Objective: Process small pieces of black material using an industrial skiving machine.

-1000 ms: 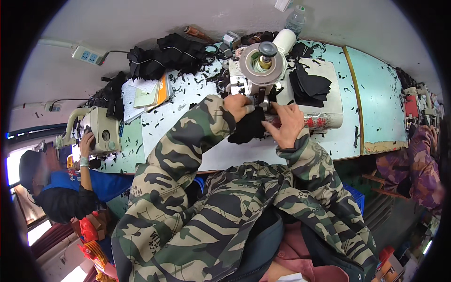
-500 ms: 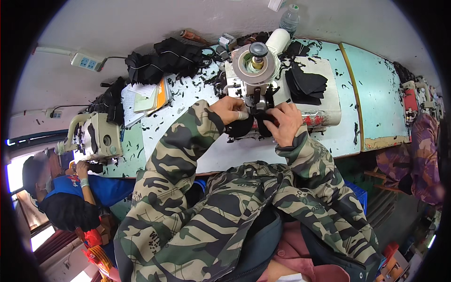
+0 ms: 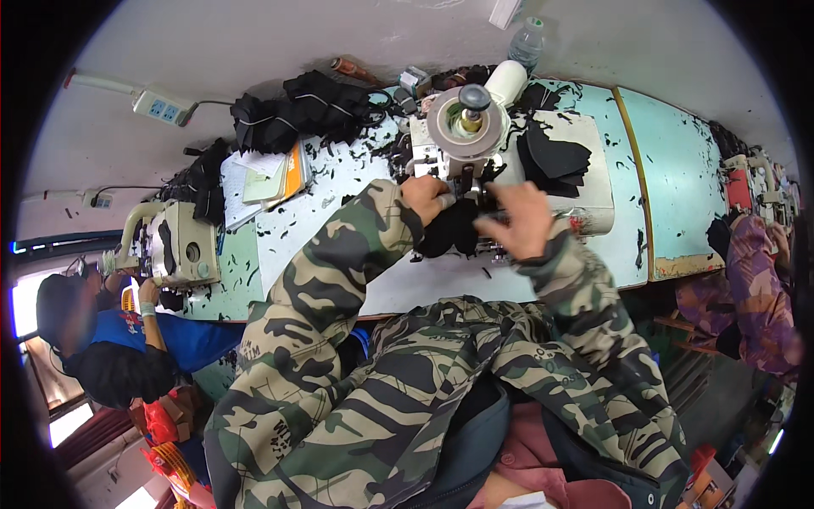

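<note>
Fabric piece: a small piece of black cloth (image 3: 454, 227), dark and matte, lying rumpled on the pale table (image 3: 339, 220) directly under the front of the sewing machine (image 3: 475, 140), between the two hands.
Left hand: the left hand (image 3: 426, 198) rests on the upper left edge of the black cloth, fingers curled down onto it beside the machine; how tightly it pinches the cloth I cannot tell.
Right hand: the right hand (image 3: 519, 222) sits at the cloth's right edge, fingers spread and partly open, fingertips touching the cloth.
Sleeves: both forearms wear camouflage sleeves.
Machine top: a round metal handwheel faces up, with a white spool (image 3: 506, 81) just behind it.
Table surface: scattered black scraps; more cut black pieces (image 3: 551, 157) stacked to the right of the machine.
Nearby: a person in blue (image 3: 110, 327) sits at another machine (image 3: 174, 246) to the left.
</note>
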`<state>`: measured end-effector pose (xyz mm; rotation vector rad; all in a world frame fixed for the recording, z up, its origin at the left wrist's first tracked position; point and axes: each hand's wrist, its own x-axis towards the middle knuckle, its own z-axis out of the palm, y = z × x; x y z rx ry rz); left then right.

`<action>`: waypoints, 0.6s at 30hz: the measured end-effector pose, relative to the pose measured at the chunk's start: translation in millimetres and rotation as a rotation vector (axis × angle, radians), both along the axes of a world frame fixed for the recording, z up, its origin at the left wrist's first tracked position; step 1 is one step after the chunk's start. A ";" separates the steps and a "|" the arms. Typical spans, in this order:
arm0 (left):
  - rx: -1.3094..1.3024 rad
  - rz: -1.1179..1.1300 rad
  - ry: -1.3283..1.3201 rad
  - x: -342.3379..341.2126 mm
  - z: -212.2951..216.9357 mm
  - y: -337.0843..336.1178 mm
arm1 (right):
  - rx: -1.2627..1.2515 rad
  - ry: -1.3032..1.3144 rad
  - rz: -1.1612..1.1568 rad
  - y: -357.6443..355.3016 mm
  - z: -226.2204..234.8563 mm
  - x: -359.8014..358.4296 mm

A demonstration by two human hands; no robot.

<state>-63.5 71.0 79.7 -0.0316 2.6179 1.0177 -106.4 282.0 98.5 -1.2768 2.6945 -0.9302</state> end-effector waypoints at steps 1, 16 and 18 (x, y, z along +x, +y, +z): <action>0.032 0.011 0.007 0.9 -1.0 -0.9 | -0.010 0.025 -0.029 -5.9 -3.4 8.1; 0.745 -0.047 -0.394 22.1 16.7 -9.0 | -0.219 -0.274 -0.129 7.7 9.1 2.7; 0.716 0.047 -0.324 22.4 24.8 1.8 | -0.181 -0.461 -0.028 -4.5 5.0 24.4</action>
